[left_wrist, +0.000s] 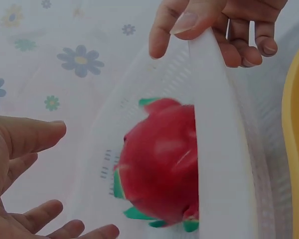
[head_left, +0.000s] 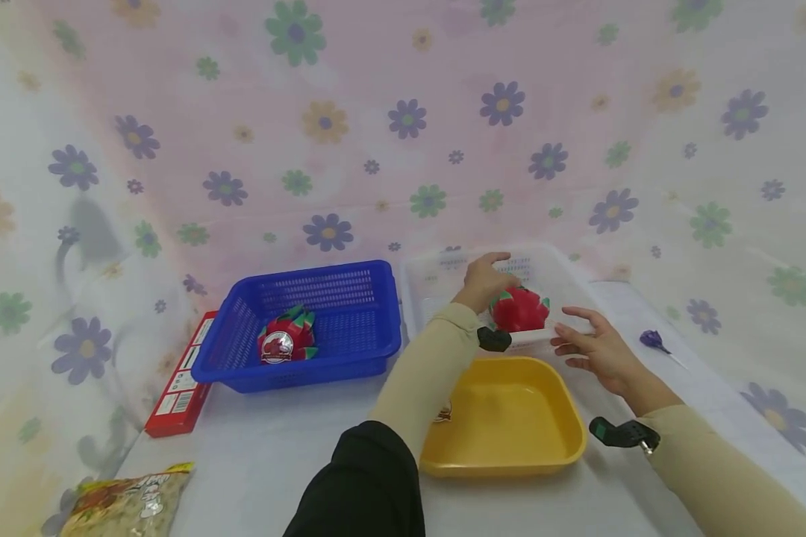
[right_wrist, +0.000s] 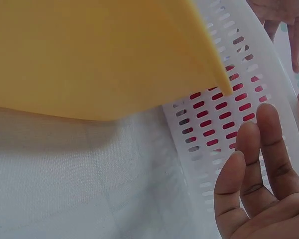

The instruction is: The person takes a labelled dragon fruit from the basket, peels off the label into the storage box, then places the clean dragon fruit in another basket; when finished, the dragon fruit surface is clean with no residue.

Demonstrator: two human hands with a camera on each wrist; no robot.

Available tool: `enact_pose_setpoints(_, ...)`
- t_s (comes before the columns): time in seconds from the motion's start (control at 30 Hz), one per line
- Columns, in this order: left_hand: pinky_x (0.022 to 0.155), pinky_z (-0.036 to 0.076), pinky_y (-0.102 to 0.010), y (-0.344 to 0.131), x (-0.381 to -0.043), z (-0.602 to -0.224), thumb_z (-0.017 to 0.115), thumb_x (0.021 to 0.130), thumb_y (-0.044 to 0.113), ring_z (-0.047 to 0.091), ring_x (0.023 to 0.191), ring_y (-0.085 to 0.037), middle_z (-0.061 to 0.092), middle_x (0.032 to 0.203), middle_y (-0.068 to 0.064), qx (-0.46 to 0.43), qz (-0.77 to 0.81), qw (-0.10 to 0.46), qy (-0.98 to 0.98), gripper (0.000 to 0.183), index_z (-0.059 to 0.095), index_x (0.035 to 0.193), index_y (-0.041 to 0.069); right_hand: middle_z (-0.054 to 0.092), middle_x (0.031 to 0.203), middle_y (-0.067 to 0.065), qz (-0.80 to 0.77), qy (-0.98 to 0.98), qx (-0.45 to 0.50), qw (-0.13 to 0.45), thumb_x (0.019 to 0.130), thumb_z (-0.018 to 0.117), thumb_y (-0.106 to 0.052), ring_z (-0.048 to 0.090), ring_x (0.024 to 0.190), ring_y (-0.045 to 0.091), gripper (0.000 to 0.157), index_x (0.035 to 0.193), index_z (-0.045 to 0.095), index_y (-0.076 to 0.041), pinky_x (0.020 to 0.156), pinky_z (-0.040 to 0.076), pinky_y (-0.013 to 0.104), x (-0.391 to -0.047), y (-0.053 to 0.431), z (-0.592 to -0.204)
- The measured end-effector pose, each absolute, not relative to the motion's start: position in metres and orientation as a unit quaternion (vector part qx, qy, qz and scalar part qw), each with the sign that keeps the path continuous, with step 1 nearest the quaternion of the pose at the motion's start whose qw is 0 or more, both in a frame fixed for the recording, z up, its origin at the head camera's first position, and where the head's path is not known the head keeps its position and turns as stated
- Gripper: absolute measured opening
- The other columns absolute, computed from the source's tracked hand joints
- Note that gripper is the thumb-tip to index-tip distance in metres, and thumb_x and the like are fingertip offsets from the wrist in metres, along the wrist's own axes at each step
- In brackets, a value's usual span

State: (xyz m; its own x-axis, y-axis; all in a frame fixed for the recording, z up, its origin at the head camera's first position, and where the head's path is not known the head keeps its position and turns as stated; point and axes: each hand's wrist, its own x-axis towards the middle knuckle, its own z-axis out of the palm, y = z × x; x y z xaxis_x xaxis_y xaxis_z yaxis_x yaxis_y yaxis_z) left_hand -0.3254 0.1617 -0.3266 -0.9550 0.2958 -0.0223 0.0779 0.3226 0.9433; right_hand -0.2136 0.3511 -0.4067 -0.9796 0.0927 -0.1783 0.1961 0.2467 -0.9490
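Left hand (head_left: pixel 485 285): fingers are standing apart, gripping nothing; they are hovering above the white basket (left_wrist: pixel 219 149).
Right hand (head_left: pixel 598 349): fingers are standing apart and nearly straight, thumb and forefinger lying at the basket's near right corner; whether they are touching the rim, I cannot tell.
Dragon fruit (left_wrist: pixel 159 159): is lying inside the white basket near its near wall, red showing through the slots; a gap is separating it from the left fingers in the left wrist view.
Handling, in judgement: the left fingers are best working around the fruit's round body, sparing the green tips, while the right hand is best steadying the rim so that the basket is not sliding.
Yellow tray (head_left: pixel 510 421): is sitting just in front of the white basket; forearms are best passing over its edge without catching.
Blue basket (head_left: pixel 295 379): is standing to the left on the table (head_left: pixel 336 440), holding a second dragon fruit (head_left: pixel 289 335).
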Motion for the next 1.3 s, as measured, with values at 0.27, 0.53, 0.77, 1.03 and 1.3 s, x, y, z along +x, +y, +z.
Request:
enact_pose_setpoints(0.27,0.098,0.055,-0.039,0.128,-0.324,-0.312,0.072,0.089,0.015,0.055,0.125,-0.026,0.054,0.142,-0.008,0.186,0.555,0.102,0.804,0.052,0.058,0.137,0.024,0.069,0.095,-0.025,-0.603,0.792,0.083,0.047,0.092,0.059,-0.055,0.069,0.096,0.007,0.085,0.158,0.012,-0.028,0.088,0.057,0.024,-0.213,0.357,-0.403)
enact_pose_setpoints(0.53,0.082,0.056,-0.031,0.064,-0.298,-0.324,0.07,0.091,0.021,0.059,0.097,-0.016,0.063,0.121,-0.006,0.22,0.52,0.11,0.818,0.049,0.057,0.138,0.026,0.068,0.095,-0.026,-0.596,0.797,0.076,0.06,0.092,0.057,-0.056,0.069,0.097,0.007,0.084,0.157,0.011,-0.03,0.087,0.057,0.022,-0.215,0.357,-0.401)
enact_pose_setpoints(0.77,0.077,0.054,-0.025,-0.003,-0.257,-0.334,0.073,0.089,0.031,0.058,0.093,-0.015,0.066,0.11,0.0,0.186,0.51,0.11,0.833,0.044,0.061,0.132,0.03,0.066,0.094,-0.029,-0.579,0.81,0.07,0.067,0.093,0.055,-0.056,0.068,0.096,0.003,0.083,0.158,0.01,-0.03,0.085,0.057,0.021,-0.216,0.357,-0.399)
enact_pose_setpoints(1.03,0.074,0.054,-0.027,-0.073,-0.21,-0.371,0.07,0.091,0.027,0.059,0.092,-0.018,0.066,0.112,-0.006,0.106,0.587,0.119,0.794,0.04,0.063,0.131,0.022,0.065,0.089,-0.031,-0.551,0.827,0.076,0.08,0.094,0.052,-0.059,0.067,0.09,-0.001,0.087,0.158,0.009,-0.019,0.079,0.057,0.018,-0.222,0.358,-0.391)
enact_pose_setpoints(1.3,0.072,0.052,-0.026,-0.145,-0.182,-0.392,0.068,0.093,0.026,0.06,0.092,-0.023,0.064,0.112,-0.008,0.003,0.635,0.062,0.77,0.041,0.061,0.133,0.021,0.066,0.089,-0.028,-0.562,0.81,0.084,0.144,0.095,0.049,-0.058,0.069,0.09,0.003,0.098,0.157,-0.008,-0.006,0.082,0.058,0.02,-0.224,0.349,-0.379)
